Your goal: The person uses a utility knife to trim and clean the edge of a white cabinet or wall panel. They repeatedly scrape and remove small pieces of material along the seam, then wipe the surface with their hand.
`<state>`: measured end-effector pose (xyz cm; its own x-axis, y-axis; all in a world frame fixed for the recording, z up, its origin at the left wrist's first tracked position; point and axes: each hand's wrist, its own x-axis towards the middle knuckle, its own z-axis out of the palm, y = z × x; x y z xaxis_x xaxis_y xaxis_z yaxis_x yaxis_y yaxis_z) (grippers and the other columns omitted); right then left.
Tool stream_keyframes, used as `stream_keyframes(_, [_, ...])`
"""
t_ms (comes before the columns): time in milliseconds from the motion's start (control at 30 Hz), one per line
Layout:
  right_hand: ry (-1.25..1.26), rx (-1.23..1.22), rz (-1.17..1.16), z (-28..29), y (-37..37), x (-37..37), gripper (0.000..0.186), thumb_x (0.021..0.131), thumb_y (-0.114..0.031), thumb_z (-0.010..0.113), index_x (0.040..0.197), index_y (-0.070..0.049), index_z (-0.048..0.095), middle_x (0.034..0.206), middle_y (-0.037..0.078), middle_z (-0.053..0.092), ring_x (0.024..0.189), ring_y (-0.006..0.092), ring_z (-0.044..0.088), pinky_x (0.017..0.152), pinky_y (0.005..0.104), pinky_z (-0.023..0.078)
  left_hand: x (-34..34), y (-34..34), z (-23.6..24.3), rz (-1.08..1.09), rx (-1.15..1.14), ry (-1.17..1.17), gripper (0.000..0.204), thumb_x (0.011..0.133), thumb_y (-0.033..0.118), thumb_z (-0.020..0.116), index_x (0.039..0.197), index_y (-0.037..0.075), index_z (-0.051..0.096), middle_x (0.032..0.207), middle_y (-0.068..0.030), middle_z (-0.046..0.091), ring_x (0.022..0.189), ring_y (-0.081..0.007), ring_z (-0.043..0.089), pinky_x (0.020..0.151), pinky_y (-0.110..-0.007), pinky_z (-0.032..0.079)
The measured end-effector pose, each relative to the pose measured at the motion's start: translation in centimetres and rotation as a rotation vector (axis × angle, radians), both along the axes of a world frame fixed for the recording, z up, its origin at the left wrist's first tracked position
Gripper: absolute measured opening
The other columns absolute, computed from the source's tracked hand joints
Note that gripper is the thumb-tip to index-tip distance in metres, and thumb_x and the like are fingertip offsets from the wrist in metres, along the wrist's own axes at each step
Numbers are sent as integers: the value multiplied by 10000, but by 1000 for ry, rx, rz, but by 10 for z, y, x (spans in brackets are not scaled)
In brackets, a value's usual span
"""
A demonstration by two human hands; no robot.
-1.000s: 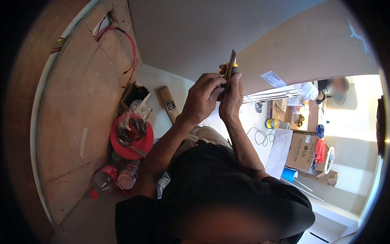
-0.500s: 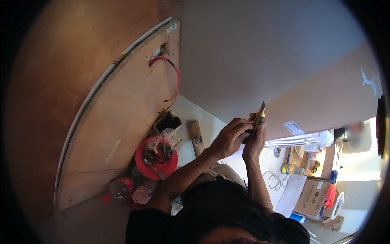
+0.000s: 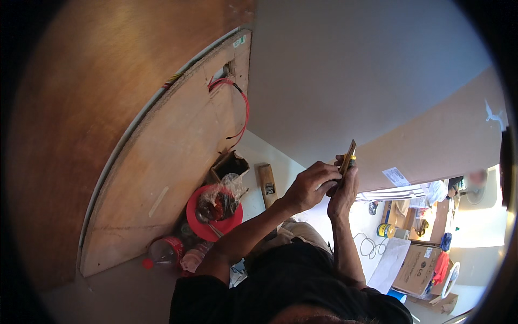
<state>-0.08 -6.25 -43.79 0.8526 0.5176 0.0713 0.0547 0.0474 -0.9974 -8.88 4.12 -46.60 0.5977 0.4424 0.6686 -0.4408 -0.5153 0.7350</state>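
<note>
Bladed tool sits right of frame centre, clasped by the fingers of our right hand; our left hand pinches its lower end.

The red plate looks to you like smooth plastic. Up and right of it, your narrow flat tool has the look of dull metal. Left of the plate, you see a panel of matt wood, rough along its edge. The bag on the plate is crinkled, glossy clear plastic; the bottle below-left is shiny plastic. Below-right, your shirt is matt cloth; well beyond, the carton is matt cardboard.
</note>
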Motion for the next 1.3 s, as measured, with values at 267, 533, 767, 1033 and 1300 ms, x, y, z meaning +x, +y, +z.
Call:
stream_keyframes(267, [-106,-64,48,11,-1,-5,708,1199,-660,362,1419,-61,668,1170,49,633,778,86,572,582,239,441,0,-9,-8,91,-112,35,338,894,-92,827,1216,-14,759,1217,-165,772,1116,-302,788,929,-402,657])
stream_keyframes(533, [-202,27,7,14,2,10,668,1224,-581,349,1442,-12,624,1039,52,645,735,101,608,599,248,476,20,24,1,-10,-283,29,197,968,57,832,1156,7,801,1110,-106,805,980,-234,793,826,-358,650])
stream_keyframes(767, [-242,123,-65,12,-10,26,643,1214,-579,393,1403,-2,606,859,6,546,603,69,466,520,257,389,100,49,31,-14,-877,50,324,999,297,868,982,-23,824,748,-54,737,640,-120,680,611,-290,534])
stream_keyframes(1033, [-207,69,-71,10,-22,38,636,1204,-598,433,1368,-11,617,797,-11,519,594,73,470,524,261,392,117,36,43,41,-1040,-70,316,985,263,881,1011,-49,835,786,-72,754,602,-129,653,586,-302,500])
stream_keyframes(1300, [-229,49,-8,17,-24,26,602,1210,-577,416,1385,-31,598,813,17,557,589,86,513,518,256,423,120,39,47,70,-1055,-45,314,1003,262,841,951,-48,836,740,-86,747,592,-137,672,583,-323,529])
